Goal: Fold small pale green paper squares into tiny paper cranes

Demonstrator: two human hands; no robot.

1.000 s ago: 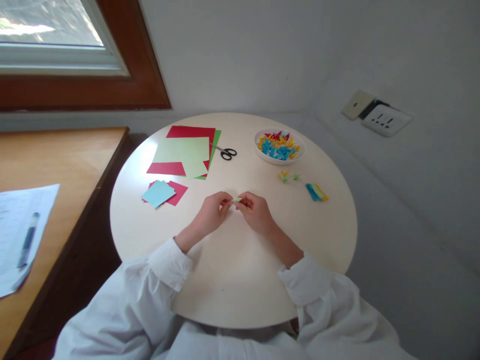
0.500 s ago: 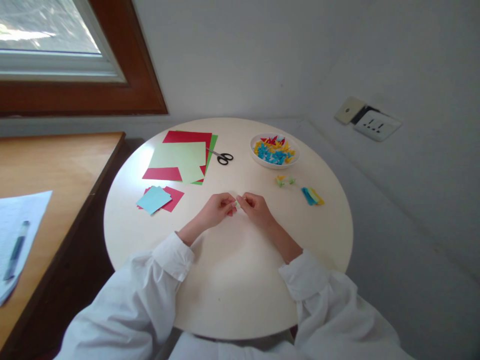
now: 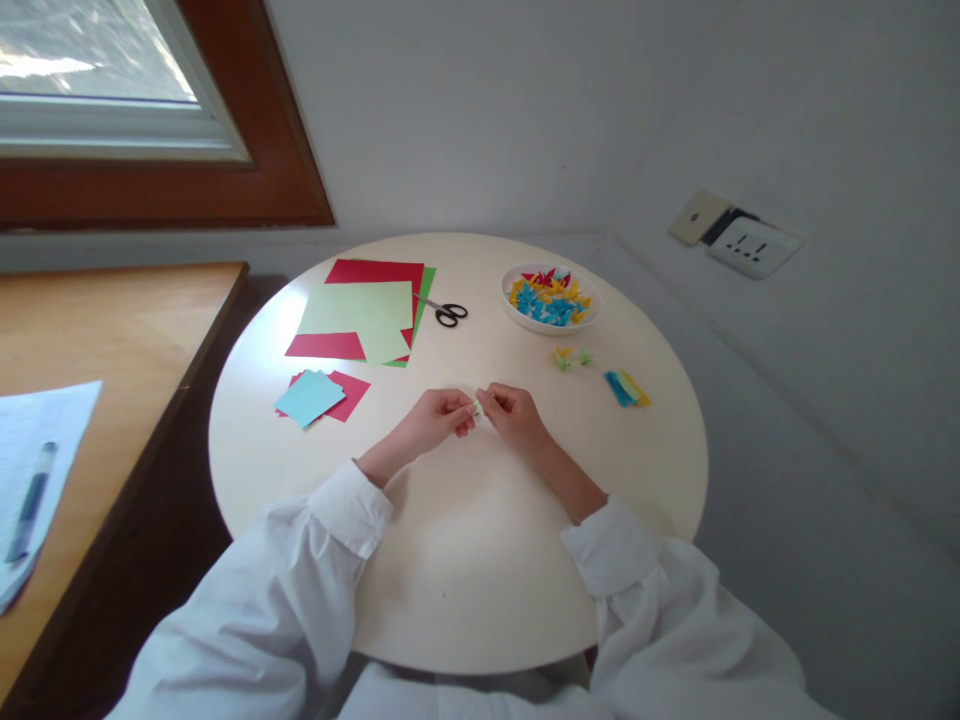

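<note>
Between my fingertips is a small pale green piece of paper (image 3: 476, 407), mostly hidden by the fingers. My left hand (image 3: 441, 418) is closed in a pinch on its left side. My right hand (image 3: 514, 412) pinches it from the right, thumb against forefinger. Both hands are just above the middle of the round white table (image 3: 465, 560). Beyond my right hand lie small folded green and yellow paper pieces (image 3: 564, 359). Farther right is a little pile of blue and yellow folded paper (image 3: 627, 388).
A white bowl (image 3: 517, 322) of red, yellow and blue folded paper figures stands at the back. Black-handled scissors (image 3: 450, 315) touch large red and green sheets (image 3: 360, 305). Blue and red paper squares (image 3: 309, 398) lie left. A wooden desk (image 3: 150, 330) adjoins, with a pen (image 3: 34, 500) on paper.
Both hands stay pinched on the green paper at nearly the same spot, with only slight finger movement. The whole view has shifted very slightly.
</note>
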